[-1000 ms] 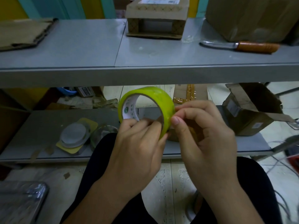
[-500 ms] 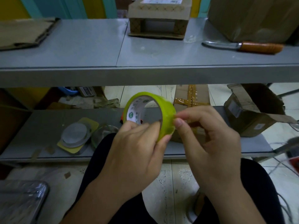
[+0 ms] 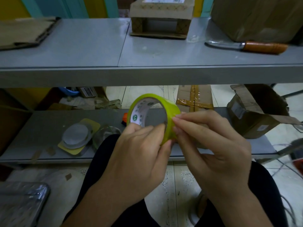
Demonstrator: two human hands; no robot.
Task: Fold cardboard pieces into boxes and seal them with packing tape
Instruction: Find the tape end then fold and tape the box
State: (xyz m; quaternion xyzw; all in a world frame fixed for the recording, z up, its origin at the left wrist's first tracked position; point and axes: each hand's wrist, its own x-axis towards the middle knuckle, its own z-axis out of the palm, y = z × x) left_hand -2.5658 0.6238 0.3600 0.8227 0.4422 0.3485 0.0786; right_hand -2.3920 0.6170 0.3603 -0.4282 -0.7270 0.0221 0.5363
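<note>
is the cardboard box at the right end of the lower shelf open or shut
Open: the cardboard box has its flaps splayed outward, and its dark inside shows.

A knife point(image 3: 249, 46) lies on the upper shelf point(image 3: 82, 46) — right of a box point(image 3: 161, 18), flattened cardboard point(image 3: 24, 32) far left.

— What lies on the top shelf point(image 3: 82, 46)?
— A knife point(image 3: 249, 46) with an orange-brown handle, flat at the right.
— And lower down?
— A grey disc point(image 3: 75, 136) on a yellow pad point(image 3: 94, 126) on the lower shelf point(image 3: 49, 122); a metal tray point(image 3: 21, 200) on the tiled floor point(image 3: 172, 185).
</note>
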